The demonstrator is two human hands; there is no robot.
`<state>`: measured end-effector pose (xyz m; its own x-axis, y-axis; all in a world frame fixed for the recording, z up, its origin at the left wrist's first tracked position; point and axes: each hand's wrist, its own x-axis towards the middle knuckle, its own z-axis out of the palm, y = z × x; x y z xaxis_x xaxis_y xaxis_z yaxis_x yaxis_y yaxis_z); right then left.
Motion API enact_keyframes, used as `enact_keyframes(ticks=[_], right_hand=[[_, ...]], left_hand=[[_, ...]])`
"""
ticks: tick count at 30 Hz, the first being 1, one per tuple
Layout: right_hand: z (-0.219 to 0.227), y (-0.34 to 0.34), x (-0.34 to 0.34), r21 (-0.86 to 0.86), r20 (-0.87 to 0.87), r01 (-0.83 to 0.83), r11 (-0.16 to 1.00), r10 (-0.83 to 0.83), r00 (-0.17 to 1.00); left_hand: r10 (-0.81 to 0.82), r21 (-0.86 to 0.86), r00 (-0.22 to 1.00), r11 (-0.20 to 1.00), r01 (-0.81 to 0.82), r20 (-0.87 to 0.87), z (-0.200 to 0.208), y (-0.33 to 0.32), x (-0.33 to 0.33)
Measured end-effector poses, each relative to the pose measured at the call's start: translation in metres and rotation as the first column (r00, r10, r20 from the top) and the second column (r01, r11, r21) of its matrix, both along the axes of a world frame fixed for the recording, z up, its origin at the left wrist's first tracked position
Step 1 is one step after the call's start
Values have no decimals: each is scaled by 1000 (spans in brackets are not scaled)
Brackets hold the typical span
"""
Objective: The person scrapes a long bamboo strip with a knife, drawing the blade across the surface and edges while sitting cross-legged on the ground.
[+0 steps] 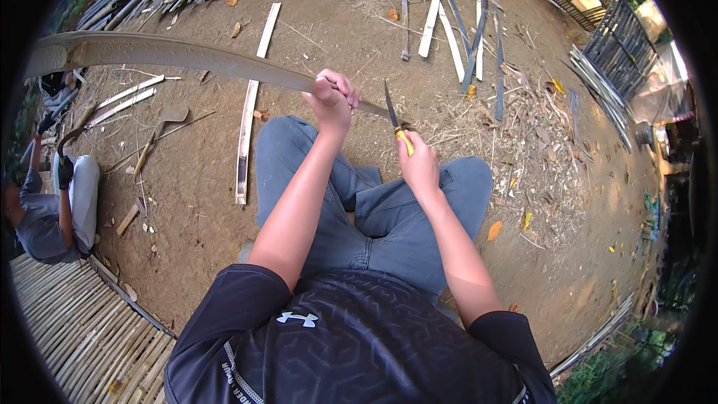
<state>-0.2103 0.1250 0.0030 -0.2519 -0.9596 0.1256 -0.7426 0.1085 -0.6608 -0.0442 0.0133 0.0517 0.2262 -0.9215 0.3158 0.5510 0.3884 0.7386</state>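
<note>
My left hand [333, 105] is closed around a long split bamboo strip [202, 58]. The strip runs from the far left, past my left hand, and its narrower end reaches toward the right near my other hand. In my right hand [420, 166] is a knife [393, 116] with a yellow handle and a dark, pointed blade, tip up and away from me. The blade stands beside or across the strip's right end; I cannot tell whether they touch. Both hands are above my bent knees.
Another bamboo strip [245, 138] lies by my left knee. Several cut strips [449, 26] are scattered ahead, with shavings [535, 157] to the right. A hatchet-like tool [161, 131] lies at left, near a seated person [56, 209] and a slatted bamboo platform [90, 329].
</note>
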Motion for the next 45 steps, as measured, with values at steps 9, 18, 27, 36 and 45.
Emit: enact_keyframes(ticks=[9,18,27,36,45], right_hand=[[-19,-11,2,-32,39,2,999,-1,999],[-16,-27,-9,108,-165,26,994,-7,986],[-39,-29,-38,156,-125,18,988,2,992],[-64,-30,-53,275,5,80,958,-85,996],[-73,-32,-56,245,164,83,966,-126,978]], left_hand=[[67,29,993,997,-70,96,8,-3,-2],[71,56,997,996,-70,-9,-4,-19,10],[10,60,997,998,-15,75,-3,-13,7],[-10,-7,991,1000,11,133,3,-13,-6],[-31,28,992,999,28,125,5,-13,-7]])
